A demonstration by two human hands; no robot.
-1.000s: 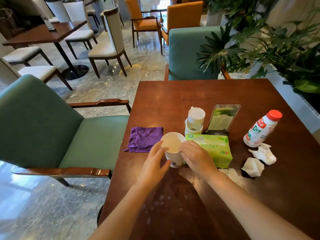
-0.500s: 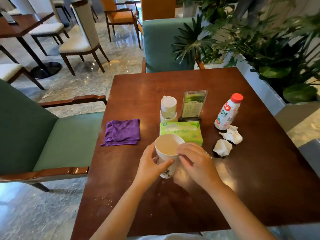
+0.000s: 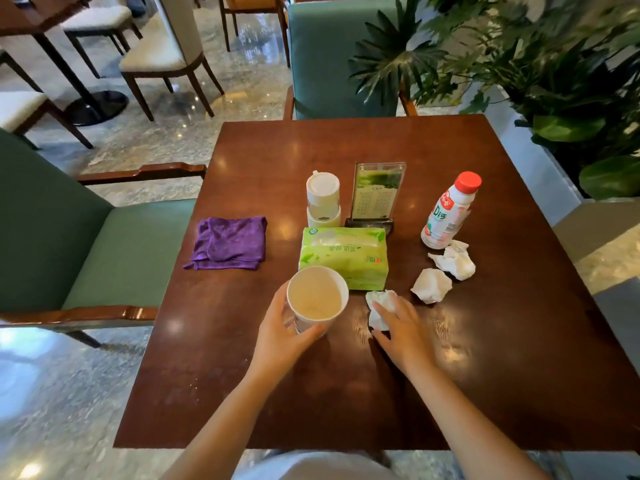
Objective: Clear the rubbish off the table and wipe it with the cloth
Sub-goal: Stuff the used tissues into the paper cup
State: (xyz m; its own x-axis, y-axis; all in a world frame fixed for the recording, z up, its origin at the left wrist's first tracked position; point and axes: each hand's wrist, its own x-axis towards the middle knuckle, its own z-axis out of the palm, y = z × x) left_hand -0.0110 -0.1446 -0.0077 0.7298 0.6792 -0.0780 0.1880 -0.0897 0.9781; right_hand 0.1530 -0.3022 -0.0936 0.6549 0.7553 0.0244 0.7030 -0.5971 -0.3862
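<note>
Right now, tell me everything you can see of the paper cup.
The paper cup is white, looks like thin card, with a rolled rim and a faint printed pattern low on its side. It is upright and open-topped; its pale inside looks empty. It sits near the middle of the table, just in front of the green tissue pack. The left hand wraps its near side.

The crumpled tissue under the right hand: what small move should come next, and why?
Probably close the right hand on the crumpled tissue and drop it into the paper cup. The fingers already rest on it, and the left hand holds the cup open-mouthed right beside it.
</note>
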